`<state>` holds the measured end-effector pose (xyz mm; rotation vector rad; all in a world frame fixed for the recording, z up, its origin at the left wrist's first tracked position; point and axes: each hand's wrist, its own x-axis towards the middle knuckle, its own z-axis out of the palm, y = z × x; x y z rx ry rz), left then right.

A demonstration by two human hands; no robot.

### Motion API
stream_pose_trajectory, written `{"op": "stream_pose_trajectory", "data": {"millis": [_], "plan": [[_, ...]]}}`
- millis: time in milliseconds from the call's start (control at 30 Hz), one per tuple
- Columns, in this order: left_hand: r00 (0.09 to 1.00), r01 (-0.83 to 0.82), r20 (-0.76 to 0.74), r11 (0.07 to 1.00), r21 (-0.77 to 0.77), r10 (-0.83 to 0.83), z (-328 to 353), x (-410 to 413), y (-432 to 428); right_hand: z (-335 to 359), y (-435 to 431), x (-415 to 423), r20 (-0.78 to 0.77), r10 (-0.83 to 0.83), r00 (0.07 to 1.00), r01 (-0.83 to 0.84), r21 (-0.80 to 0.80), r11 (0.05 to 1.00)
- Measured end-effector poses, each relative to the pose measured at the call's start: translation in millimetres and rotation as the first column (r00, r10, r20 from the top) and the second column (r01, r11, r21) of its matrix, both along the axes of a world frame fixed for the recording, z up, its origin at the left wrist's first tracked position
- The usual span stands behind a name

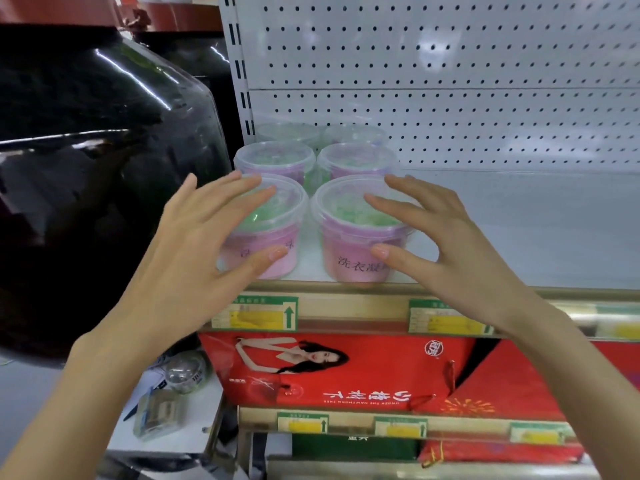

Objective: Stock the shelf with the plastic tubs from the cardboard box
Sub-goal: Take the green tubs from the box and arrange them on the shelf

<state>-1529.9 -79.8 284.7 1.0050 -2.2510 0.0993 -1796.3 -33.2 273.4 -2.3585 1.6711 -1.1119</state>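
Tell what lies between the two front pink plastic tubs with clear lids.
Head view: only bare white shelf shows between the left front tub and the right front tub.

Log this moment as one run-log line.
left hand: open, spread over front-left tub | right hand: open, spread over front-right tub | shelf: four more tubs behind, in pairs

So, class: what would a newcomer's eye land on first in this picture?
The left hand and right hand, spread open at the front pair of pink plastic tubs on the shelf. Then the huge dark glass jar on the left, and the red gift box beneath.
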Motion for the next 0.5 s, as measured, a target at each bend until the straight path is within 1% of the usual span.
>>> {"op": "stream_pose_trajectory", "data": {"millis": [100, 133, 200, 233, 300, 333, 400, 500], "plan": [[0.998, 0.002, 0.070, 0.998, -0.070, 0.003, 7.6, -24.6, 18.6, 0.4, 16.4, -10.1, -0.117, -0.066, 0.991, 0.061, -0.044, 0.997], [0.997, 0.012, 0.071, 0.995, -0.096, -0.005, 9.8, -34.5, 26.2, -0.4, 23.7, -15.1, -0.166, -0.113, 0.980, 0.102, -0.071, 0.992], [0.999, 0.046, 0.022, 0.990, -0.132, -0.043, 10.3, -57.8, 44.1, -3.8, 42.0, -28.5, -0.248, -0.242, 0.938, 0.205, -0.165, 0.965], [0.997, 0.075, -0.009, 0.986, -0.146, -0.077, 7.9, -71.9, 54.3, -6.7, 53.7, -36.8, -0.258, -0.303, 0.918, 0.255, -0.203, 0.945], [0.987, 0.151, -0.038, 0.975, -0.164, -0.159, -3.4, -106.2, 75.8, -16.5, 81.8, -54.6, -0.233, -0.397, 0.888, 0.346, -0.229, 0.910], [0.979, 0.193, -0.034, 0.970, -0.148, -0.200, -12.0, -126.5, 86.8, -23.6, 97.5, -64.6, -0.212, -0.433, 0.876, 0.389, -0.220, 0.895], [0.962, 0.273, 0.010, 0.960, -0.057, -0.273, -35.1, -171.6, 108.8, -43.7, 130.4, -88.4, -0.185, -0.505, 0.843, 0.479, -0.168, 0.862], [0.927, 0.354, 0.086, 0.928, 0.116, -0.364, -82.9, -241.4, 143.3, -88.6, 191.3, -128.5, -0.184, -0.645, 0.742, 0.647, -0.056, 0.760]]}}
